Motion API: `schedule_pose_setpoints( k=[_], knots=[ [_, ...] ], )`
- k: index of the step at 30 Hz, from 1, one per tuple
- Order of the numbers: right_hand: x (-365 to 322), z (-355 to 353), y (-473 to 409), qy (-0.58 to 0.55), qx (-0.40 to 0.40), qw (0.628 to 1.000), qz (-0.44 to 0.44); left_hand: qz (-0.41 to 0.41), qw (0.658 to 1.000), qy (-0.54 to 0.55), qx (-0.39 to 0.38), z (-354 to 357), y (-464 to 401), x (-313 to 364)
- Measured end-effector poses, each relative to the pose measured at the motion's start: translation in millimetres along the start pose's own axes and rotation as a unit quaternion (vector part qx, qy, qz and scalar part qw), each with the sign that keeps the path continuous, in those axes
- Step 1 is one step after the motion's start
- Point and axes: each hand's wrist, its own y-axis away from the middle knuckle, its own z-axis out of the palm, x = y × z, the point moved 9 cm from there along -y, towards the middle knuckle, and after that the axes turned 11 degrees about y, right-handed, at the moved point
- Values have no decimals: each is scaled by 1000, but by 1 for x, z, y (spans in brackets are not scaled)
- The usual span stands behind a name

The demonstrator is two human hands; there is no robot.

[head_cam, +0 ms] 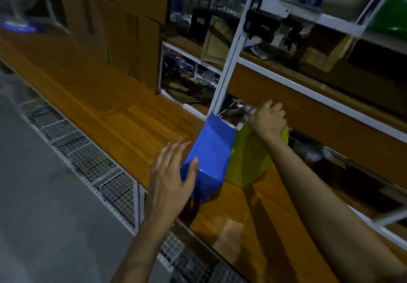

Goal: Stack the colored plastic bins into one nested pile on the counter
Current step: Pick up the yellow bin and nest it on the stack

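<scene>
A blue plastic bin (210,150) stands on the wooden counter (105,106) near its front edge. Touching its right side is a yellow-green bin (248,159). My left hand (174,172) is spread open at the blue bin's near left corner, thumb resting on its rim. My right hand (269,119) lies on the far top edge of the yellow-green bin, fingers over the rim; how firmly it grips is unclear.
White metal shelving (229,62) packed with dark items rises right behind the bins. Cardboard boxes (123,31) stand on the counter at the back left. Wire mesh panels (92,164) run below the counter's front edge, with grey floor to the left.
</scene>
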Motion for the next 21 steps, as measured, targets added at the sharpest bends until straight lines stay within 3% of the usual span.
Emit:
schedule_pose_setpoints(
  k=[2, 9, 14, 17, 21],
  knots=[
    [12, 9, -9, -5, -40, 999, 7, -7, 1000, 12, -25, 7, -10, -8],
    [81, 4, 18, 31, -42, 999, 15, 62, 980, 24, -186, 47, -21, 6],
    [139, -51, 81, -6, 66, 998, 19, 79, 966, 92, -228, 84, -9, 15],
    [191, -80, 139, -95, 72, 990, 78, 70, 954, 176, -233, 112, 0, 25],
    [248, -111, 216, -271, 134, 946, 114, 7, 939, 274, -208, 145, 8, 53]
  ],
)
